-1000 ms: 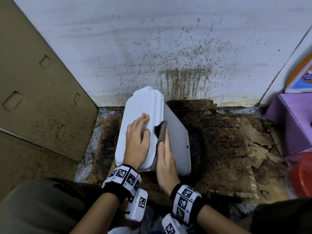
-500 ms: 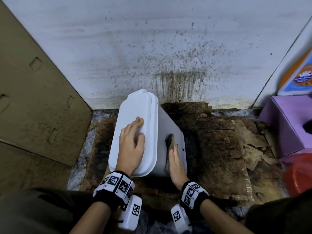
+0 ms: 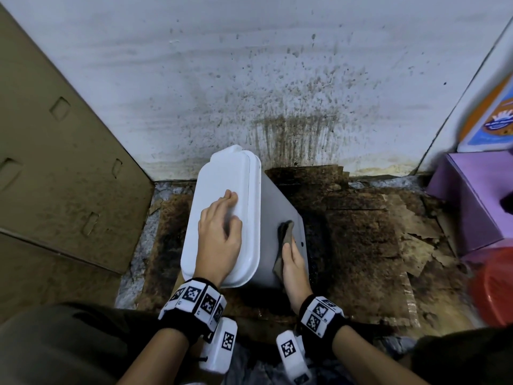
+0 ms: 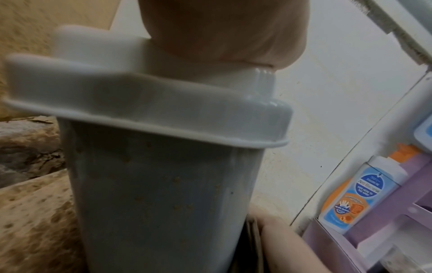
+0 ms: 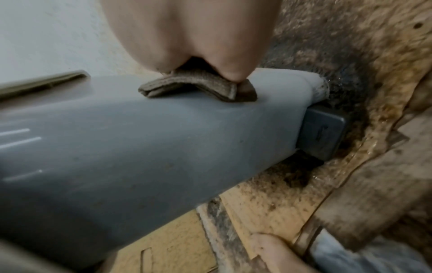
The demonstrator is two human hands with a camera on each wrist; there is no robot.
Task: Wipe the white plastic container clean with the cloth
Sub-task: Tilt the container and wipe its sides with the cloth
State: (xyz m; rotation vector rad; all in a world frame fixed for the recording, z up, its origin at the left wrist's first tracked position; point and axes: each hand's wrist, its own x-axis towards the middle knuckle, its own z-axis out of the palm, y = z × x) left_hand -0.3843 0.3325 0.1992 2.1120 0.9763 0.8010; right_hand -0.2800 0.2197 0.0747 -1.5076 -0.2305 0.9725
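Observation:
The white plastic container [image 3: 277, 207] stands on the floor against the wall, lid [image 3: 222, 176] on top. My left hand [image 3: 219, 234] lies flat on the lid and holds it steady. My right hand [image 3: 291, 259] presses a folded brown cloth [image 3: 286, 234] flat against the container's right side wall, low down near its base. In the right wrist view the cloth [image 5: 198, 88] sits under my right hand [image 5: 187, 37] on the grey-looking wall [image 5: 140, 138]. The left wrist view shows brown specks on the container's near wall [image 4: 158, 184] below the lid [image 4: 140, 103].
Stained, peeling cardboard [image 3: 374, 245] covers the floor. A dirty white wall [image 3: 249, 79] is behind, a cardboard panel [image 3: 55, 162] on the left. A purple box [image 3: 477, 195], a red tub [image 3: 497, 284] and a soap bottle [image 4: 357, 194] crowd the right.
My right hand has slid the cloth from just under the lid rim down the right side wall. The left hand has stayed on the lid.

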